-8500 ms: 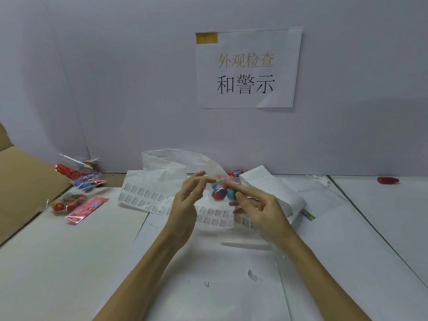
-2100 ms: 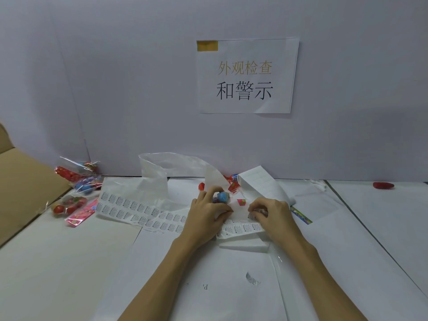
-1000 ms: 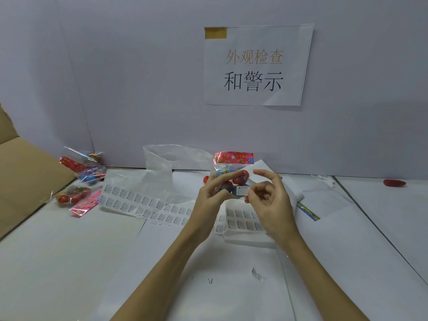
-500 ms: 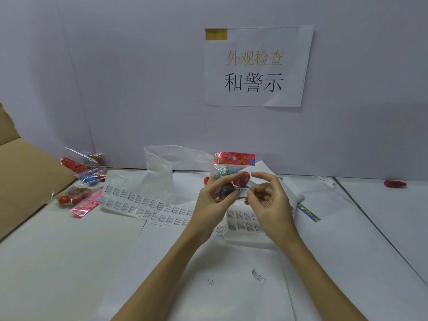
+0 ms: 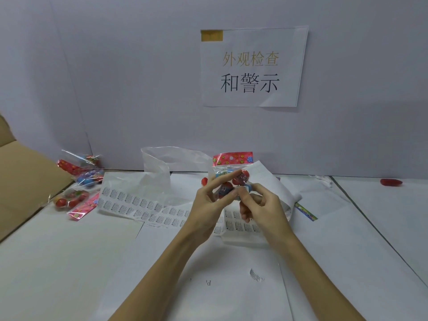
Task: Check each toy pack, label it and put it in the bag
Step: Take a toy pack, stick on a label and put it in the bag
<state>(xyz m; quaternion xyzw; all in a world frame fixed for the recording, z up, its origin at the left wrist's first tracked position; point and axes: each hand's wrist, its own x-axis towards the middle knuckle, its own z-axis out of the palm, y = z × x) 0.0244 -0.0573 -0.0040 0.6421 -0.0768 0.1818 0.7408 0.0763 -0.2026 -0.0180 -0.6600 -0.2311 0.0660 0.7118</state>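
I hold a clear toy pack (image 5: pixel 232 169) with a red flowered header upright above the table; red and blue balls show inside. My left hand (image 5: pixel 211 200) grips the pack from the left, thumb and forefinger round its lower part. My right hand (image 5: pixel 260 205) has its fingers curled against the pack's front, thumb tip pressing where a small white label sits, now mostly hidden. A long sheet of white labels (image 5: pixel 143 206) lies under my hands. The translucent white bag (image 5: pixel 162 163) stands open behind, at the wall.
Several more toy packs (image 5: pixel 77 181) lie at the far left by a cardboard flap (image 5: pixel 25 181). A loose red toy (image 5: pixel 391 182) sits far right at the wall. A paper sign (image 5: pixel 253 66) hangs above. White paper sheets cover the table.
Since 2.1 s ago the pack rose off the table and my right hand brought a label from the sheet. In the last half second my right thumb closed onto the pack's front.
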